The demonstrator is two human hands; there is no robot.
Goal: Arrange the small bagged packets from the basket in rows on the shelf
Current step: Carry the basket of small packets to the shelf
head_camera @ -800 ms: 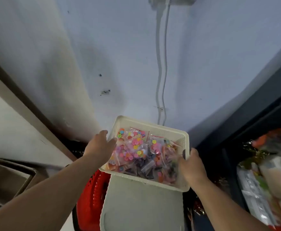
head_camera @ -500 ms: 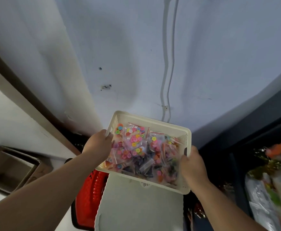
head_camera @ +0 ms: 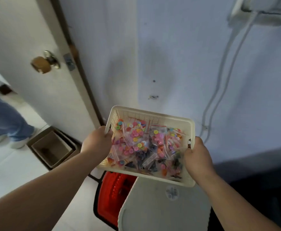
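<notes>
Basket: I see the white basket (head_camera: 150,115) of button packets (head_camera: 146,144) held between both hands.
Left hand (head_camera: 97,144): clasped on its left rim.
Right hand (head_camera: 197,156): clasped on its right rim.

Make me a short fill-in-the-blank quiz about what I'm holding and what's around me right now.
1. Both hands, the left hand and the right hand, grip a white ____ by its short ends.
2. The clear packets inside it hold colourful ____.
3. On the door at the left sits a round ____.
4. Below the load, beside the white lid, is a container coloured ____.

Missing words: basket; buttons; knob; red
</notes>
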